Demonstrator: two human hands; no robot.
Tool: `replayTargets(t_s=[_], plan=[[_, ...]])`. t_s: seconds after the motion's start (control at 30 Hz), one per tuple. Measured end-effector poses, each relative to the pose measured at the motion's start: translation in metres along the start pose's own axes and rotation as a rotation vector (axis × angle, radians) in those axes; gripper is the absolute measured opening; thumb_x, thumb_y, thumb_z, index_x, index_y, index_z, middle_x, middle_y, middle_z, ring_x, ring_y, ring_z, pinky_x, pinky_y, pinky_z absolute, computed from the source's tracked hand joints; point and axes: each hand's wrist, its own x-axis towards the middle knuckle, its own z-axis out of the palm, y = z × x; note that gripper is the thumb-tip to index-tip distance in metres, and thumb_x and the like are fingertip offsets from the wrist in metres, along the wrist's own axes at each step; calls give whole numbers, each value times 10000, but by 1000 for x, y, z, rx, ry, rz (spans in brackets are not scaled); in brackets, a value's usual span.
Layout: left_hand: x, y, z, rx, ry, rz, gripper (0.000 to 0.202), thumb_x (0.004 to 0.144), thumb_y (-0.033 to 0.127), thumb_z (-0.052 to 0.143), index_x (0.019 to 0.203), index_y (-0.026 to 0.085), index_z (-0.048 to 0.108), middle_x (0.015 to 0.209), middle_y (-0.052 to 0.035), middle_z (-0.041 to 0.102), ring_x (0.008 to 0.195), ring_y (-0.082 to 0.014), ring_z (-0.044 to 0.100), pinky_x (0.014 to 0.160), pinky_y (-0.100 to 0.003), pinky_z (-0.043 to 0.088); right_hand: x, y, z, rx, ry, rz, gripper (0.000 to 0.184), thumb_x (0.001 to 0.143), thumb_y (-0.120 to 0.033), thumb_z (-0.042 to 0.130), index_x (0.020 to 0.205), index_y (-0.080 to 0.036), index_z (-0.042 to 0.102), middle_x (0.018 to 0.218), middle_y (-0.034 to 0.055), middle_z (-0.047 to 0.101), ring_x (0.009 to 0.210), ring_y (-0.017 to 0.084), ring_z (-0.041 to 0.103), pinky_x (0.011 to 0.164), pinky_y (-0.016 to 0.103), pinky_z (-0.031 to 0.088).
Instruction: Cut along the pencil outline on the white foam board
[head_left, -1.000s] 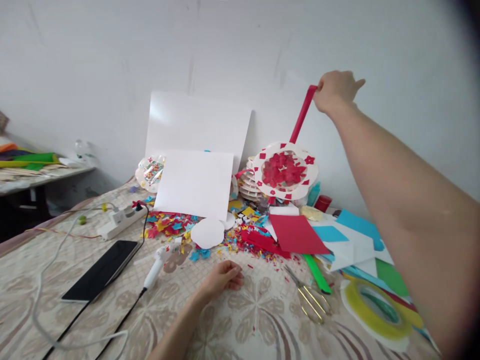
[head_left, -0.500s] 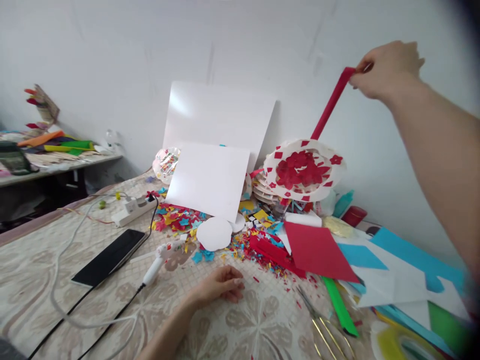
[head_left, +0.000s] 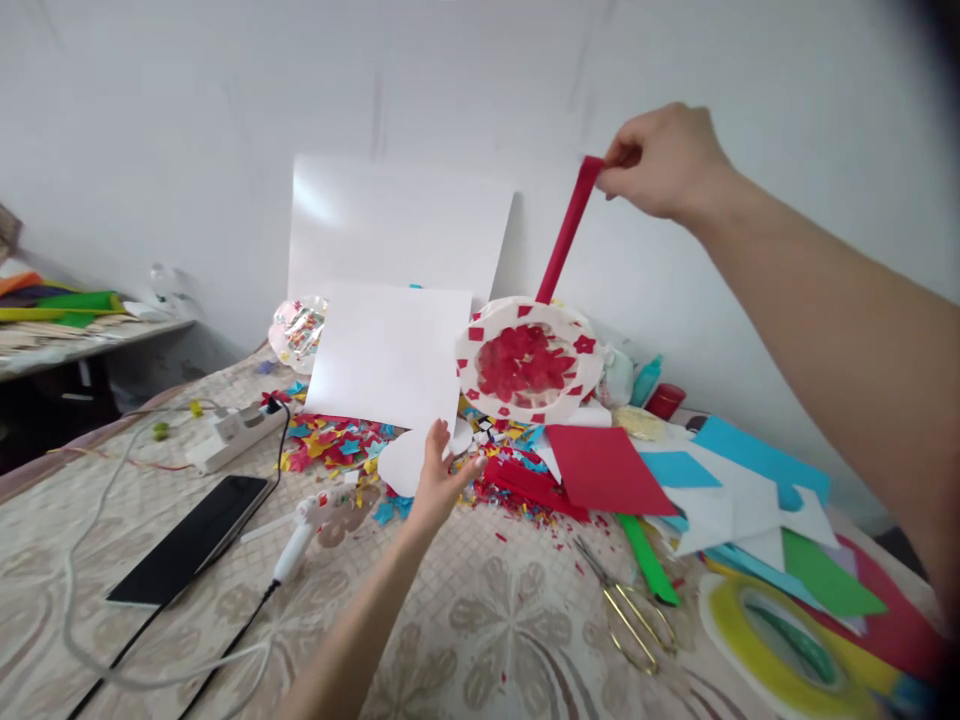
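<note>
My right hand [head_left: 660, 160] is raised at the upper right, pinching the top of a red paper strip [head_left: 568, 232]. From that strip hangs a white paper ring ornament [head_left: 592, 365] with red squares and small flowers on its rim and red petals [head_left: 525, 362] in its clear middle. My left hand [head_left: 439, 480] is lifted over the table, fingers apart and holding nothing. It is in front of a white scalloped paper piece [head_left: 397, 460], partly covering it; whether they touch I cannot tell. A white sheet [head_left: 386, 355] leans behind it.
A larger white board [head_left: 397, 220] leans on the wall. Gold-handled scissors [head_left: 630, 610], a tape roll [head_left: 787, 650] and coloured paper sheets [head_left: 611, 468] lie at right. On the left are a black phone [head_left: 191, 540], a glue gun [head_left: 296, 545] and a power strip [head_left: 236, 437] with cables. Paper scraps [head_left: 341, 445] cover the back.
My right hand and the hanging ornament have shifted left in view. My left hand has risen from the tabletop toward the ornament, and its fingers have spread. The view has turned somewhat right.
</note>
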Motion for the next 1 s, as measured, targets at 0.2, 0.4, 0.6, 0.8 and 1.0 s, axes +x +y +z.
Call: replayTargets(t_s=[0.2,0.4,0.6,0.8,1.0], plan=[[11,8,-2,-109,-11,15,754,626,392,834,1271,227,479,1452,-136,448,1365,-283,391,1069,-372,361,-10,-20,7,-28,-133,-11,111,767,-163,623,680,-210,575,813,71,700,721,218,604,637,341,474],[8,-5,-14,-209,-103,-79,572,606,451,821,1059,166,619,1014,-90,715,908,-234,672,800,-332,524,-13,-18,33,-89,-211,-91,65,800,-149,595,756,-192,613,855,69,721,811,237,641,715,349,475],[7,-8,-24,-250,-98,-137,580,612,444,823,1084,173,622,964,-70,722,836,-208,678,738,-305,529,-19,10,57,-92,-251,-167,96,775,-174,625,695,-223,646,717,20,704,750,232,670,708,352,493],[5,-13,-25,-255,-89,-161,564,606,440,828,1062,172,632,977,-76,724,851,-214,681,756,-318,534,-25,40,64,-63,-311,-171,88,752,-219,643,674,-258,656,658,-16,696,714,234,672,693,354,492],[6,-17,-27,-284,-64,-187,570,590,418,845,1066,175,646,983,-66,727,835,-200,679,753,-310,532,-33,47,61,-68,-287,-128,114,770,-188,604,674,-245,629,708,6,683,780,249,666,722,360,470]])
